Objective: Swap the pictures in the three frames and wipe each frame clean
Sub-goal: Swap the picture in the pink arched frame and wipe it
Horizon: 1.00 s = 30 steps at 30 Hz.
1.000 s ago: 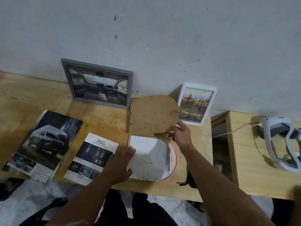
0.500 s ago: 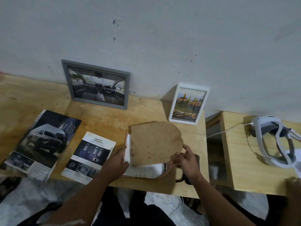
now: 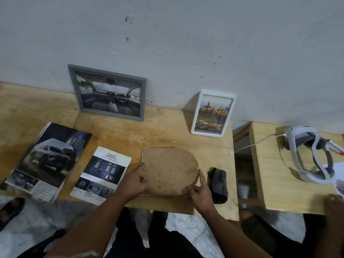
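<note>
A brown backing board, flat on one side and rounded on the other, lies over the pink frame face down on the wooden table. My left hand presses the board's left edge. My right hand rests its fingers on the board's rounded right edge. A grey frame with a car-interior picture leans on the wall at the back. Further right stands a white frame with a yellow-trucks picture. A dark cloth lies just right of my right hand.
Two car brochures lie at the left, a large one and a smaller "Safety" one. A second table at the right holds a white headset with a cable. Another person's hand shows at the right edge.
My right hand brought the backing board down from the back of the table onto the pink frame, covering the paper. My left hand slid from the paper to the frame's left edge.
</note>
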Motion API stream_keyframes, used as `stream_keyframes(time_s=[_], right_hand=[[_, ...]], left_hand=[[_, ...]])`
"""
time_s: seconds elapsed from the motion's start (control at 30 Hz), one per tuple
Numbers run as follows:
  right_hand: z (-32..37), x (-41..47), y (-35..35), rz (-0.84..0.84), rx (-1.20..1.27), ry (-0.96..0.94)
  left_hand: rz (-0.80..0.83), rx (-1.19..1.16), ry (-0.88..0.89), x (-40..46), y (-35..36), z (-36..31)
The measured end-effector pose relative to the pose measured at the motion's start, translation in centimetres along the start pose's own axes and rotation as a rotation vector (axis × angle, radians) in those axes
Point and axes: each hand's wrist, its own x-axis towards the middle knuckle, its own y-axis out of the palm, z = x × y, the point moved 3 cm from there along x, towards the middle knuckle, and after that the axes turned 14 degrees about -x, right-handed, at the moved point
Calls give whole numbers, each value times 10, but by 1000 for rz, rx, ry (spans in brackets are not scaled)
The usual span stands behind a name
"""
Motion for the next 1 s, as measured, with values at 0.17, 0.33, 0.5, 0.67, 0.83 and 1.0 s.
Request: stream_keyframes(time_s=[0.17,0.33,0.5,0.67,0.83,1.0], right_hand=[[-4,9,0,17,-129,37],[1,14,-6,75,-511,46],[-6,22,-6,182,-856,35],[-1,24,-6,109,-1004,53],[16,30,-2,138,-1156,-150],[14,43,-6,212,-1269,-221]], left_hand=[[29,46,-10,1,2,-1],[52,90,-14,4,2,0],[68,127,8,4,2,-1],[61,191,50,5,-1,-4],[93,423,94,11,-1,-7],[122,721,216,12,11,18]])
